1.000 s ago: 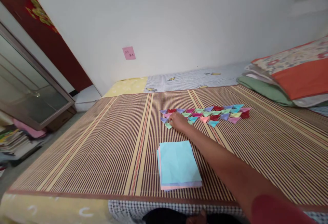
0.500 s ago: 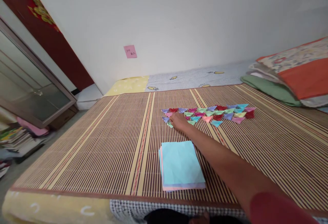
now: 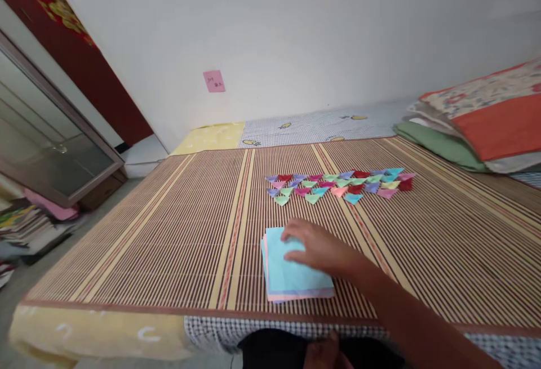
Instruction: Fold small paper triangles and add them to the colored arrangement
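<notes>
My right hand (image 3: 313, 245) hovers over a stack of square coloured paper sheets (image 3: 291, 279), its thumb and fingers apart with nothing between them. Light blue is the top sheet; pink and lilac edges peek out underneath. Beyond the stack, several small folded paper triangles (image 3: 311, 198) in green, blue, red, pink and purple lie in close rows on the mat. My left hand (image 3: 323, 353) rests low at the bottom edge by my dark-clothed lap. It is dim and partly cut off, so its fingers are unclear.
A striped bamboo mat (image 3: 169, 245) covers the bed. Folded bedding (image 3: 494, 121) is piled at the far right, against the white wall. A pink note (image 3: 214, 81) is stuck on that wall. At left stand a glass-fronted cabinet (image 3: 54, 127) and a pile of books (image 3: 25, 225).
My right hand has drawn back from the left end of the triangle rows to above the paper stack, and its fingers have spread. A green triangle lies where it was.
</notes>
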